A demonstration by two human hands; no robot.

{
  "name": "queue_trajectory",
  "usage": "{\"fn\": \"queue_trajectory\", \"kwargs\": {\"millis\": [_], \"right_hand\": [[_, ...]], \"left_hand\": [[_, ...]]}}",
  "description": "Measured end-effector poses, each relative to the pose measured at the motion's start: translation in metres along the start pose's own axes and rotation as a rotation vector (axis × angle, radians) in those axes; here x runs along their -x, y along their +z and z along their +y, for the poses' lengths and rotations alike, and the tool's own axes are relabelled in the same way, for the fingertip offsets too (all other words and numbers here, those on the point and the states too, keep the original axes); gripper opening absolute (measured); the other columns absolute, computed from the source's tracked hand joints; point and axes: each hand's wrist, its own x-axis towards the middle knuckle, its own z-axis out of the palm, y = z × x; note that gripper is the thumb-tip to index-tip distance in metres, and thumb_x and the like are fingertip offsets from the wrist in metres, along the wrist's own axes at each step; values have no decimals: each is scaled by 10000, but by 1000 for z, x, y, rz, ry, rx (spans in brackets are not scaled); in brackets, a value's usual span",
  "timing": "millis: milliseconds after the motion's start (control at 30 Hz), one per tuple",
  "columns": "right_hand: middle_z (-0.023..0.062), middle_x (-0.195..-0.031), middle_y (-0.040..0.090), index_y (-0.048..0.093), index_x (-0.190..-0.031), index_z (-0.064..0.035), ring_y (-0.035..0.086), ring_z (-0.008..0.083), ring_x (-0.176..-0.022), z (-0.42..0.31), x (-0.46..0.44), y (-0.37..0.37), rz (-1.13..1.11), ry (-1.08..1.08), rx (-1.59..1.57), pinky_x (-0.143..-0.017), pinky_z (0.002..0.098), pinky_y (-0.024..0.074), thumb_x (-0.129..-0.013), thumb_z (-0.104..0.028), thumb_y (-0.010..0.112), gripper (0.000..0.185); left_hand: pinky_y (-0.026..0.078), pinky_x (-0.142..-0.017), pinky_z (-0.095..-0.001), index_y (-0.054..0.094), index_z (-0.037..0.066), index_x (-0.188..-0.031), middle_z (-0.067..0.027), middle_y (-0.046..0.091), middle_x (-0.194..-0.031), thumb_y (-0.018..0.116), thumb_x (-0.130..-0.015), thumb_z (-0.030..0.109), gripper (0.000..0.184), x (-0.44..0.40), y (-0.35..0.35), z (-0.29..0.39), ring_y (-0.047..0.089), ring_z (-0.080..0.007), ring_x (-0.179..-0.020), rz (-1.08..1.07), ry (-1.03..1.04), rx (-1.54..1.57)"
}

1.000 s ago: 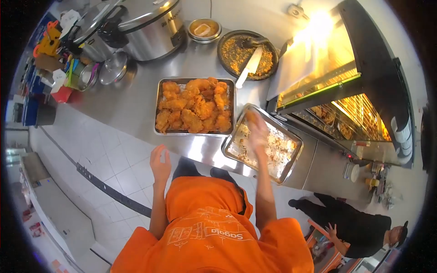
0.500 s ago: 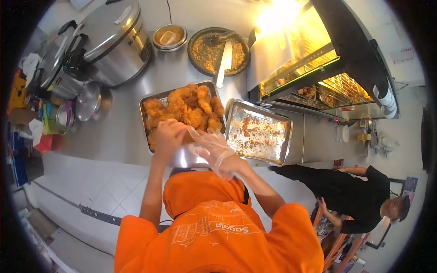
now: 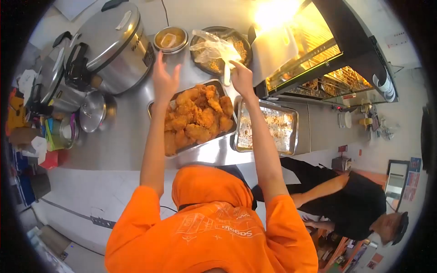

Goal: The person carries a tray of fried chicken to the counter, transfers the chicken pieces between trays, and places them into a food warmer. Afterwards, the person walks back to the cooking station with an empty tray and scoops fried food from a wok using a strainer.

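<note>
My left hand (image 3: pixel 165 81) is bare and open, thumb and fingers apart, just in front of a small steel bowl (image 3: pixel 171 40) with a clear container in it. My right hand (image 3: pixel 242 78), also bare, pinches a thin clear plastic glove (image 3: pixel 210 47). The glove hangs over a round dark stone mortar (image 3: pixel 203 66) and covers part of the crumbly mix inside. A knife's pale handle (image 3: pixel 227 75) shows beside my right fingers; its blade is mostly hidden by the glove. Between my forearms sits a metal tray (image 3: pixel 220 137) heaped with fried chicken (image 3: pixel 200 116).
A second metal tray (image 3: pixel 294 132) with crumbs lies to the right, partly behind my right forearm. A lit glass warming cabinet (image 3: pixel 309 63) stands beyond it. Large steel pots (image 3: pixel 119 57) and a round lid (image 3: pixel 92 110) are at left. A person in black (image 3: pixel 350 204) stands at right.
The clear glove has come off my right hand and is now held by it. Both hands have moved forward and apart, from over the chicken tray toward the bowl and mortar.
</note>
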Motion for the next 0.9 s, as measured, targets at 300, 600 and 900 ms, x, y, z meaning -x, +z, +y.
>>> {"fn": "queue_trajectory", "kwargs": {"millis": [300,600,900], "right_hand": [[196,-863,675,706,-971,-55,641,382,-779,43,115,32,-216,44,135,-712,418,508,-837,-131,644,166],[265,-1063,662,616,-1172,-7,647,379,-1004,60,92,46,-389,472,115,-851,407,510,-831,-404,697,530],[162,-915,658,601,-1041,48,620,221,-830,-12,140,43,-427,638,-203,-745,338,495,-845,-468,695,560]], "left_hand": [[462,-866,-392,609,-46,-1138,-193,640,-1069,449,-1000,397,491,262,-114,-160,612,-310,-938,-204,-1094,-46],[446,-810,-363,599,-50,-1101,-144,633,-969,464,-1009,367,447,254,-98,-117,578,-238,-882,-106,-931,39],[380,-998,-336,556,-99,-1202,-174,593,-1217,396,-1036,374,526,292,-137,-174,534,-259,-1125,123,-866,209]]}}
